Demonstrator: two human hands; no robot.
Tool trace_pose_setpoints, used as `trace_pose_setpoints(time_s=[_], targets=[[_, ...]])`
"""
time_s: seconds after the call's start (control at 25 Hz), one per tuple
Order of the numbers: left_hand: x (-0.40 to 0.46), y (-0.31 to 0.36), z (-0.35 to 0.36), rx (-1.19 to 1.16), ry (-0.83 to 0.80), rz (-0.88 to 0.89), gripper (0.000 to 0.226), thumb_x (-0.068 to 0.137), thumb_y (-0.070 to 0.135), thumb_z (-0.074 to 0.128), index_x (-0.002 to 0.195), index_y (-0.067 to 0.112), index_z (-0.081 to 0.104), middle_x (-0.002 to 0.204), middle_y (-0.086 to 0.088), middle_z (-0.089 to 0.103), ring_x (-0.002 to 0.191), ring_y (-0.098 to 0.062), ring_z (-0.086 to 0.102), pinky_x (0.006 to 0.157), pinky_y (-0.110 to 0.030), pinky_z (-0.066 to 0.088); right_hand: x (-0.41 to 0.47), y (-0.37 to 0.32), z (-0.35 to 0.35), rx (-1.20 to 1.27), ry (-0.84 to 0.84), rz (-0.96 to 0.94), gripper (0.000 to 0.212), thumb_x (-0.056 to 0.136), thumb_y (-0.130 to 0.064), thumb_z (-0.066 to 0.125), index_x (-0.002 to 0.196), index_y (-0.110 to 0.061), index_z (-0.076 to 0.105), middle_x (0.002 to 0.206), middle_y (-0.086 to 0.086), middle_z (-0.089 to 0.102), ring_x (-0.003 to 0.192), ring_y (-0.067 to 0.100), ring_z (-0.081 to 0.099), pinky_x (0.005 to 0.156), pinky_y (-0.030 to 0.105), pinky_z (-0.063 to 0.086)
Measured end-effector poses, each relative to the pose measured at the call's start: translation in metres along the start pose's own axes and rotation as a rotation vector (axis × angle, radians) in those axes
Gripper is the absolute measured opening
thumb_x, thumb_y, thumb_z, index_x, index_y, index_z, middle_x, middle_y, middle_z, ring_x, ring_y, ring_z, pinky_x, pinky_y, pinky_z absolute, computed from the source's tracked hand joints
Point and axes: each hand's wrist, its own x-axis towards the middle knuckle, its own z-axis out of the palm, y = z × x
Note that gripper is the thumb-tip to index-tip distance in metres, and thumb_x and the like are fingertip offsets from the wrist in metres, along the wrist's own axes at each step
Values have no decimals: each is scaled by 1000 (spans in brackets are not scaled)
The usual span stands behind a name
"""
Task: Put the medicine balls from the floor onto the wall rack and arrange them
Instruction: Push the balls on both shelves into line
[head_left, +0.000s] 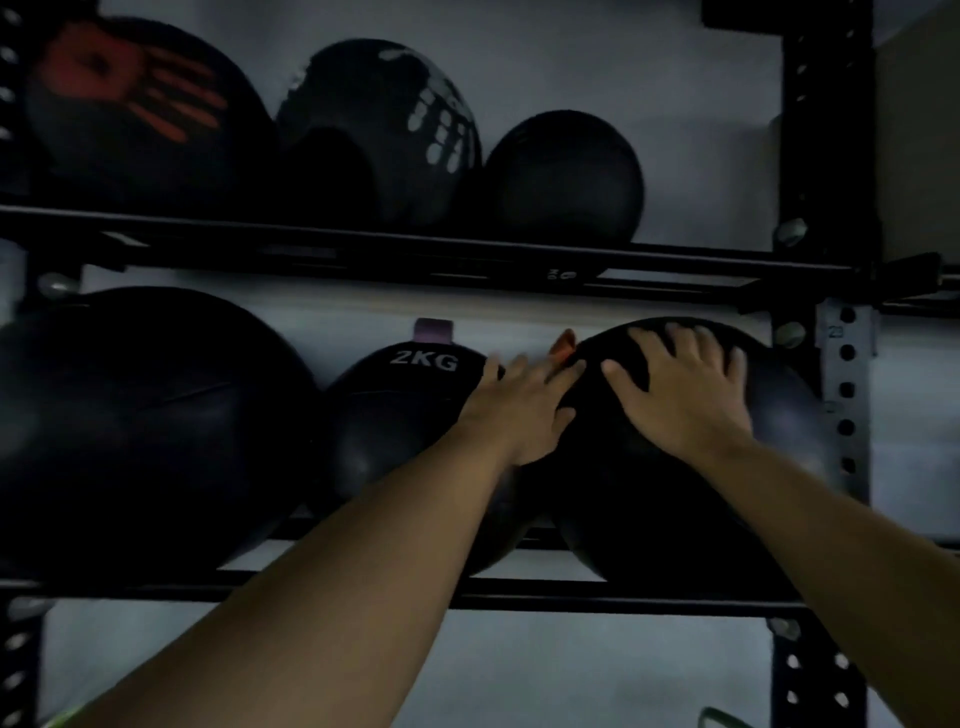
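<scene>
Wall rack (467, 597) apparently holds six balls; hands (685, 395) on rightmost ball (675, 493).

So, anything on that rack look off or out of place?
Nothing stands out. Both hands, left and right, rest flat on the lower shelf's right ball, beside the 2KG ball. The picture is dim.
</scene>
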Motion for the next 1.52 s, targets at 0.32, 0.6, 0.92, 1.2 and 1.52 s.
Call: trace_pose_setpoints(time_s=[0.32,0.6,0.92,1.2,1.52], targets=[[-91,-132,-24,-39,6,-286,75,104,72,26,171,40,10,183,-2,10,167,-34,11,132,-60,15,-33,-143,73,439,-256,-39,72,104,-63,34,166,-29,22,169,24,23,157,45,16,124,58,18],[-99,-156,2,-282,46,-240,70,107,68,20,169,45,-3,183,5,-5,168,-25,-3,133,-50,7,-37,-176,96,294,-76,65,69,101,-70,24,164,-40,24,170,19,25,153,49,23,119,68,21],[-122,-228,-70,192,211,-335,69,106,65,34,168,32,30,179,-6,28,165,-36,19,133,-57,8,-21,-214,67,224,-52,-149,66,99,-69,34,156,-35,41,163,14,39,150,44,33,120,66,23],[-182,-336,-127,100,291,-657,80,95,79,41,163,35,41,176,-6,32,159,-44,29,125,-66,27,-13,-364,70,330,-271,-337,73,96,-76,29,161,-44,32,171,12,30,155,40,28,124,61,19],[-217,-381,-102,-433,360,-697,107,74,101,32,163,41,38,174,-10,34,157,-42,36,124,-65,33,-35,-403,114,753,-315,-170,78,92,-84,26,162,-53,14,174,7,17,159,40,12,124,61,18]])
